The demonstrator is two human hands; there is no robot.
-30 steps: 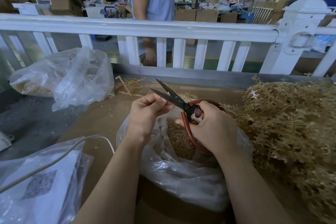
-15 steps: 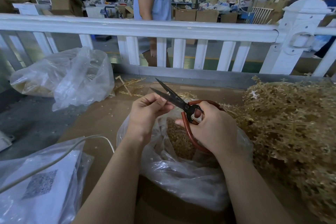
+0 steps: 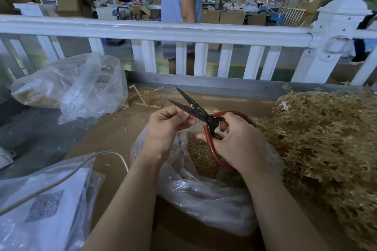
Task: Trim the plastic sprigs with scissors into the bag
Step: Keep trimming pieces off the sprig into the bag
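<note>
Mid-trim at centre frame: right hand [image 3: 241,142] curled through the red loops of one pair of scissors [image 3: 204,117], blades parted, above the one open bag [image 3: 204,193] of clippings. Left hand [image 3: 169,126] pinching a small piece — probably a sprig stub, too small to tell — against the blades. Best kept over the bag mouth, fingertips clear of the edges, cut close. One heap of plastic sprigs [image 3: 326,138] at right; two other bags — upper left [image 3: 81,87], lower left [image 3: 40,210].

No legible text; blurred QR-type code on white sheet [image 3: 43,204] inside clear bag, lower left.
</note>
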